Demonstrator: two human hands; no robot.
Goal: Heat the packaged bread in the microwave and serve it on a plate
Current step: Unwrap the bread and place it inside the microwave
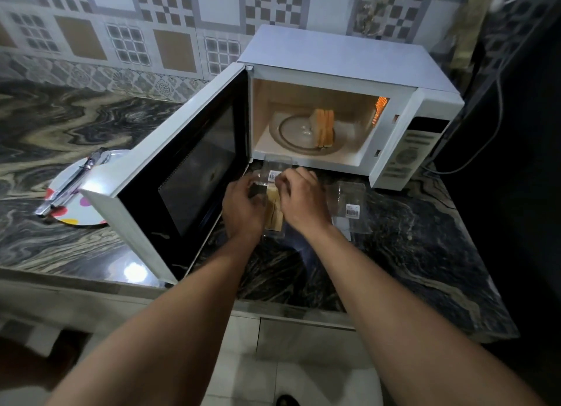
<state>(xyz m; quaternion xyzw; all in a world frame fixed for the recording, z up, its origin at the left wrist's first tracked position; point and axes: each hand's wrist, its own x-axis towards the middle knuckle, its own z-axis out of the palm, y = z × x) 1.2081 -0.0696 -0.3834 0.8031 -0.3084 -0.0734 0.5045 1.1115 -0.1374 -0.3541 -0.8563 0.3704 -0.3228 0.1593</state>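
On your left, the plate (79, 212) carries tongs (69, 184) beside the open microwave door (188, 174). Your left hand (243, 206) and right hand (303, 203) both pinch the bread packet (274, 199); yank unevenly and slices could spill. Bread (323, 128) already sits inside the microwave (343, 62).

Both bare arms extended forward, left hand (243, 206) and right hand (302, 200) close together, fingers pinched
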